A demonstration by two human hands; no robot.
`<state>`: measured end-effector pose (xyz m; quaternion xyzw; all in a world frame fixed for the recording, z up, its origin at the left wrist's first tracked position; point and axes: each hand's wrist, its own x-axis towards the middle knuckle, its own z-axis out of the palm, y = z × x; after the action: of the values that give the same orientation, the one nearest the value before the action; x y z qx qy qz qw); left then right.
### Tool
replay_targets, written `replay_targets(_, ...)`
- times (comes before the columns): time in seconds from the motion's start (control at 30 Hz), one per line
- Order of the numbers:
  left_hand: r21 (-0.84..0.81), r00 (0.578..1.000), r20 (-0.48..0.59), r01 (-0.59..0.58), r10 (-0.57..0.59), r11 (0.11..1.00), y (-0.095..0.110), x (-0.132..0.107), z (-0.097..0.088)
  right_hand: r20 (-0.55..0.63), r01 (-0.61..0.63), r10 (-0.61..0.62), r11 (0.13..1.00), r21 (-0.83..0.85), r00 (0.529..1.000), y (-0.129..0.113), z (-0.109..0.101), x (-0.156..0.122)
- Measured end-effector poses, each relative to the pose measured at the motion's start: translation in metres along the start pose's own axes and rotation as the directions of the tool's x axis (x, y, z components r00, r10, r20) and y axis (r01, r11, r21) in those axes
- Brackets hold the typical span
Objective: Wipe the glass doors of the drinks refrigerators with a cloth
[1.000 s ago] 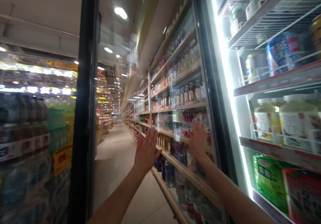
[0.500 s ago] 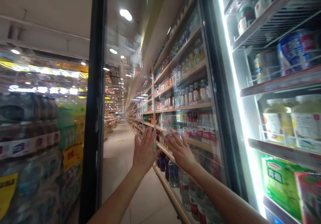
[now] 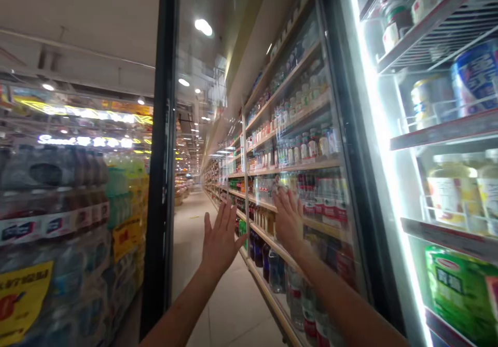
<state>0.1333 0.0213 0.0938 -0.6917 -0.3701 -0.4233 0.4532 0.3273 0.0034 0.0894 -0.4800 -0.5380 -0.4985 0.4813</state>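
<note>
In front of me stands a glass door with a black frame, swung out from a lit drinks fridge. My left hand is raised at the pane, palm forward, its fingers straight and the thumb spread; nothing is in it. To its right, my right hand lies with fingers stretched out toward the glass, a little higher. A faint pale blur shows by the right fingertips; I cannot tell whether it is a reflection or a thin thing under them. Whether the left palm touches the pane is not clear.
Open fridge shelves at right hold bottles, cans and a green pack. Stacked bottle packs with yellow price signs stand at left. Through or reflected in the glass appear long bottle shelves and a tiled aisle floor.
My right hand has moved up along the pane. My left hand has shifted slightly left against the door, its thumb more spread. The view has turned a little to the left.
</note>
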Motion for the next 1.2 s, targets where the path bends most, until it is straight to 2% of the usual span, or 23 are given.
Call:
replay_targets(0.07,0.007,1.000,0.001,0.000,0.000,1.000,-0.003,-0.004,0.000,0.035,0.107,-0.109,0.993,0.049,0.993,-0.006,0.001,-0.002)
replay_targets(0.13,0.017,1.000,-0.004,-0.010,0.010,1.000,-0.006,-0.009,-0.001,0.074,0.307,-0.317,0.945,0.117,0.946,-0.009,0.002,-0.004)
replay_targets(0.17,0.023,1.000,-0.007,-0.015,0.015,1.000,-0.008,-0.011,-0.002,0.085,0.348,-0.359,0.929,0.127,0.929,-0.010,0.002,-0.004)
replay_targets(0.2,0.028,1.000,-0.009,-0.017,0.018,0.999,-0.011,-0.015,-0.003,0.088,0.325,-0.335,0.939,0.113,0.938,-0.010,0.002,-0.003)
replay_targets(0.27,0.037,1.000,-0.009,-0.013,0.014,0.999,-0.016,-0.021,-0.004,0.070,0.134,-0.138,0.990,0.049,0.988,-0.011,0.002,0.000)
replay_targets(0.33,0.037,1.000,-0.009,-0.006,0.006,0.999,-0.020,-0.027,-0.005,0.045,-0.001,0.000,1.000,0.024,0.999,-0.017,0.003,0.000)
replay_targets(0.37,0.036,1.000,-0.012,-0.002,0.003,0.999,-0.022,-0.030,-0.005,0.046,0.030,-0.032,0.999,0.044,0.998,-0.021,0.003,-0.002)
replay_targets(0.4,0.034,1.000,-0.017,-0.002,0.003,0.999,-0.024,-0.033,-0.005,0.055,0.122,-0.127,0.989,0.078,0.990,-0.026,0.004,-0.005)
replay_targets(0.47,0.034,1.000,-0.025,-0.005,0.006,0.999,-0.028,-0.039,-0.005,0.075,0.347,-0.361,0.925,0.153,0.929,-0.035,0.005,-0.010)
replay_targets(0.5,0.037,1.000,-0.030,-0.005,0.006,0.999,-0.031,-0.042,-0.005,0.073,0.402,-0.418,0.900,0.171,0.905,-0.038,0.005,-0.010)
replay_targets(0.53,0.042,0.999,-0.034,-0.007,0.008,0.999,-0.033,-0.045,-0.005,0.067,0.391,-0.406,0.905,0.168,0.911,-0.041,0.006,-0.008)
replay_targets(0.6,0.051,0.999,-0.033,-0.005,0.007,0.999,-0.038,-0.050,-0.006,0.042,0.212,-0.218,0.970,0.120,0.975,-0.045,0.007,-0.001)
replay_targets(0.67,0.062,1.000,-0.024,0.006,-0.005,0.998,-0.043,-0.054,-0.007,0.015,0.063,-0.065,0.994,0.091,0.998,-0.051,0.007,0.004)
replay_targets(0.7,0.069,1.000,-0.016,0.016,-0.015,0.998,-0.046,-0.057,-0.008,0.018,0.089,-0.091,0.991,0.098,0.996,-0.056,0.007,0.004)
replay_targets(0.73,0.076,1.000,-0.010,0.022,-0.021,0.997,-0.049,-0.059,-0.009,0.032,0.182,-0.187,0.976,0.121,0.982,-0.061,0.007,0.002)
replay_targets(0.8,0.093,1.000,0.000,0.028,-0.029,0.995,-0.054,-0.066,-0.011,0.060,0.419,-0.436,0.889,0.187,0.898,-0.071,0.008,-0.002)
replay_targets(0.83,0.100,1.000,0.003,0.028,-0.028,0.995,-0.057,-0.069,-0.012,0.065,0.479,-0.501,0.853,0.207,0.863,-0.074,0.008,-0.003)
replay_targets(0.87,0.105,1.000,0.005,0.026,-0.027,0.994,-0.060,-0.073,-0.013,0.071,0.478,-0.501,0.853,0.210,0.863,-0.077,0.009,-0.002)
replay_targets(0.97,0.114,1.000,0.019,0.023,-0.025,0.993,-0.067,-0.086,-0.016,0.066,0.242,-0.254,0.958,0.153,0.965,-0.084,0.013,0.006)
replay_targets(1.03,0.120,0.999,0.041,0.013,-0.018,0.993,-0.069,-0.096,-0.018,0.062,0.200,-0.211,0.969,0.145,0.976,-0.089,0.015,0.003)
replay_targets(1.1,0.131,0.998,0.065,-0.003,-0.006,0.991,-0.071,-0.106,-0.019,0.065,0.360,-0.377,0.914,0.189,0.924,-0.096,0.015,-0.009)
replay_targets(1.17,0.145,0.996,0.086,-0.028,0.015,0.989,-0.072,-0.117,-0.020,0.057,0.543,-0.572,0.802,0.248,0.818,-0.103,0.015,-0.019)
replay_targets(1.2,0.150,0.995,0.096,-0.036,0.022,0.988,-0.072,-0.123,-0.021,0.056,0.578,-0.610,0.772,0.263,0.790,-0.106,0.015,-0.020)
